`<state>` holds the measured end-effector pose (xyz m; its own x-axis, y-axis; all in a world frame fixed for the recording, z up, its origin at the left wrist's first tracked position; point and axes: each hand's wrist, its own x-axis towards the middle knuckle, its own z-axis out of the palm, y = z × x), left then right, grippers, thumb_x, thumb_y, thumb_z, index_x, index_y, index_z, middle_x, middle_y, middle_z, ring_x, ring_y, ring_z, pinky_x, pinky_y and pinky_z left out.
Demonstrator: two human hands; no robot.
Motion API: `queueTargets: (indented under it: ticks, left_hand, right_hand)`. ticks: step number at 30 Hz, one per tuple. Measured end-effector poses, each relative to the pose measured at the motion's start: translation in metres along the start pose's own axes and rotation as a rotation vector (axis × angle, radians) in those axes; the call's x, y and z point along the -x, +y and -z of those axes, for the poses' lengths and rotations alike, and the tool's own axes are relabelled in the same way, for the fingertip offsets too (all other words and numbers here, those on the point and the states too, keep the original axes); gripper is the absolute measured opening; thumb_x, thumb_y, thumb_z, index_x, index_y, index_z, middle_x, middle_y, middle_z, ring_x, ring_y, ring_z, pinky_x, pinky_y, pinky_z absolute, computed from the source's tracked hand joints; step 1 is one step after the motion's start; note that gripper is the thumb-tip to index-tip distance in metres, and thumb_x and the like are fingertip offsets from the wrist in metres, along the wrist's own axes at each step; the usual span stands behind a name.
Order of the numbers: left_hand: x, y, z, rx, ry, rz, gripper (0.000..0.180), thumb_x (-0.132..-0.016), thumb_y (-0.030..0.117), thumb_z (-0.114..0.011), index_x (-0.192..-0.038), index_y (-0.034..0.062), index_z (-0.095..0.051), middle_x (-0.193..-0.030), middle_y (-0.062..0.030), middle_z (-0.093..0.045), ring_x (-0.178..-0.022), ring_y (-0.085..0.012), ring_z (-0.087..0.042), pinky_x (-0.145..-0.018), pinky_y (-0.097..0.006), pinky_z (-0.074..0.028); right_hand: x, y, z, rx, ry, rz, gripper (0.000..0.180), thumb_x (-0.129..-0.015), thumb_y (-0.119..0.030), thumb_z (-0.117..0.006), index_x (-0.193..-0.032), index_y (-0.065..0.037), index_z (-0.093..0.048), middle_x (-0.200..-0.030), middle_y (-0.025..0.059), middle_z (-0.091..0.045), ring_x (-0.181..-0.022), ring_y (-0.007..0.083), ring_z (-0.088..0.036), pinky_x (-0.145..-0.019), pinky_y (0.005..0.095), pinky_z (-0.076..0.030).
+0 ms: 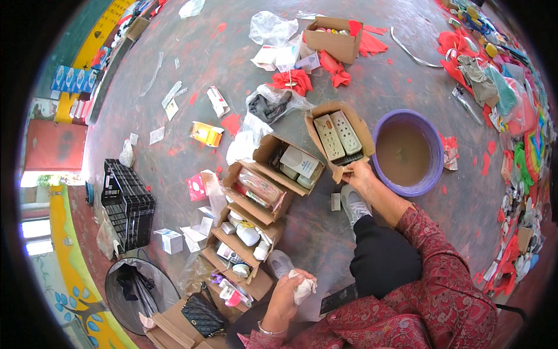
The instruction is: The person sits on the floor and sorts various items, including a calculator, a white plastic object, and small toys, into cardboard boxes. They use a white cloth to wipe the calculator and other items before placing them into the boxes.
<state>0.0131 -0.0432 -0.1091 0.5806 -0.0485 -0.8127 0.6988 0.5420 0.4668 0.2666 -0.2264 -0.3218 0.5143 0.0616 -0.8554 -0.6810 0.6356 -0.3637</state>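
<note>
A grey concrete floor (pixel 192 46) spattered with red paint and strewn with paper scraps, red cloth and plastic bags carries a row of open cardboard boxes, a black crate (pixel 128 203) at the left and a purple basin (pixel 407 152) of murky water at the right. The right hand (pixel 359 174) grips the near flap of the cardboard box (pixel 340 139) of white power strips, fingers apparently pinching the edge; a steady, level hold beside the basin seems wise, while the left hand (pixel 288 294) is closed round a crumpled white cloth (pixel 303 288)

Right hand (pixel 358 174) outstretched and gripping, left hand (pixel 286 295) clenched near body.
</note>
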Motion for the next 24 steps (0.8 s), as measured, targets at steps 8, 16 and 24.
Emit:
queueTargets:
  ticks: [8,16,24]
  left_hand:
    - [0.003,0.002,0.001,-0.041,0.03,0.047,0.022,-0.079,0.02,-0.05,-0.083,-0.0002,-0.055,-0.084,-0.014,-0.059,-0.072,-0.0205,-0.058,-0.059,-0.028,-0.047]
    - [0.006,0.001,0.003,0.009,-0.007,0.053,0.015,-0.081,0.012,-0.047,-0.085,0.0,-0.054,-0.083,-0.01,-0.059,-0.076,-0.0161,-0.055,-0.069,-0.026,-0.043]
    - [0.002,-0.007,0.01,-0.039,0.009,0.084,0.016,-0.082,0.014,-0.047,-0.086,0.0006,-0.055,-0.078,-0.0065,-0.058,-0.07,-0.0128,-0.054,-0.064,-0.024,-0.043]
  right_hand:
    - [-0.022,-0.065,-0.016,0.084,-0.099,0.017,0.031,-0.082,-0.004,-0.035,-0.108,0.014,-0.036,-0.098,0.0298,-0.05,-0.088,0.0432,-0.055,-0.074,0.0523,-0.049]
    - [0.05,0.014,-0.013,0.599,-0.352,-0.225,0.096,-0.061,-0.052,-0.072,-0.131,-0.002,-0.029,-0.129,0.0279,-0.029,-0.119,0.0402,-0.032,-0.092,0.0567,-0.031]
    - [-0.004,0.036,-0.072,0.837,-0.122,-0.055,0.049,-0.071,-0.025,-0.065,-0.102,0.009,-0.049,-0.094,0.0222,-0.053,-0.077,0.0338,-0.056,-0.067,0.0476,-0.047]
